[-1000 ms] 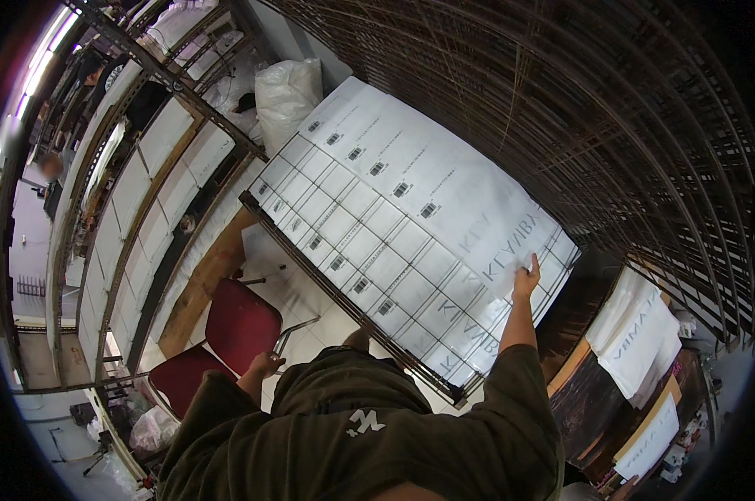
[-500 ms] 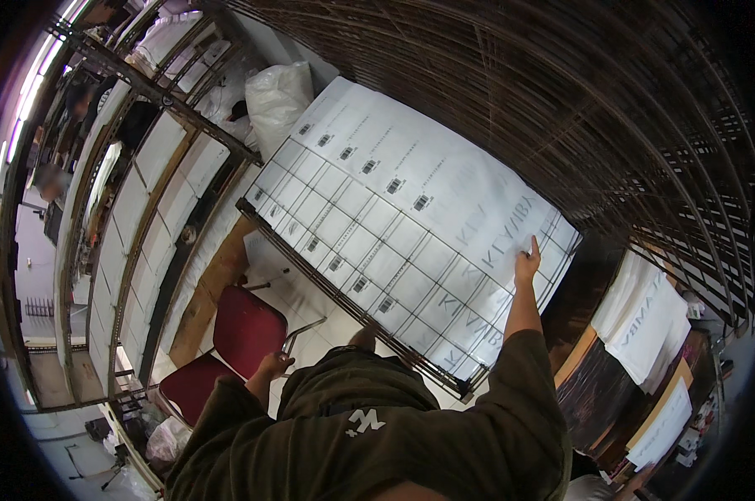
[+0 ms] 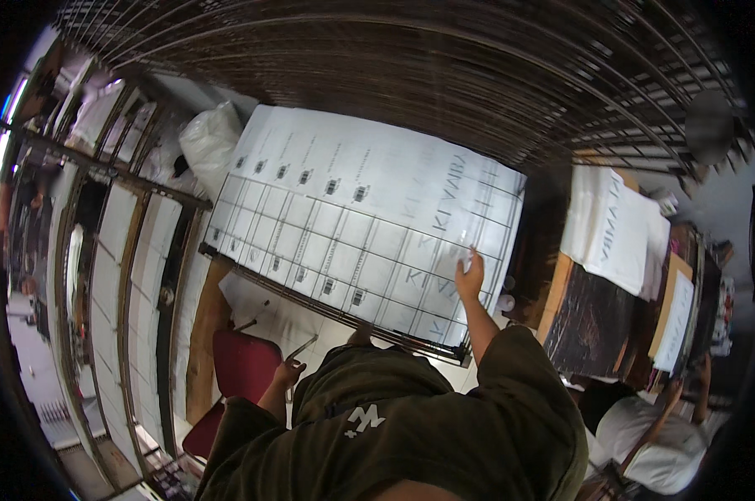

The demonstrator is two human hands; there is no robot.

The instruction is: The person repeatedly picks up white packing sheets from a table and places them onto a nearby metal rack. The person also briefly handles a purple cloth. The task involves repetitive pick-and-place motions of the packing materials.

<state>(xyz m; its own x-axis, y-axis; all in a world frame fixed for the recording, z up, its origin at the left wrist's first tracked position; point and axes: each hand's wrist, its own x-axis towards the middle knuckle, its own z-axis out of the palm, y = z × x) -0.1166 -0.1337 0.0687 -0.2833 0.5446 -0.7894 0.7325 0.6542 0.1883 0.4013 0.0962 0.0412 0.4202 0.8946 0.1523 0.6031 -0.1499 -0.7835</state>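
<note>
Nearest me on the feed: dark shirt (image 3: 428, 426), arms out to both sides. Left hand (image 3: 288, 373) low beside the red chair (image 3: 245, 365), fingers loosely curled, nothing seen in it; can't tell if it touches the chair's arm. Right hand (image 3: 470, 278) over the near right part of the white sheet (image 3: 402, 179), fingers partly raised. Can't tell if it touches the sheet or pinches anything.

Sheet lies on the wire rack (image 3: 209, 249) ahead of the body, dark print all along it. Wires show across its near half; can't tell if over it or through it.

For good handling I'd keep the right fingers light and flat, clear of the wires, so the sheet doesn't crease or snag. It looks thin, so I'd guess it drags easily. I'd bring the left hand up to steady the other side, and keep the shirt off the near rail.

Farther out: white bag (image 3: 210, 142) past the far left corner, white stack (image 3: 607, 230) on the bench to the right, co-worker (image 3: 661, 451) at lower right. Dark wire racks (image 3: 352, 67) rise beyond the sheet.
</note>
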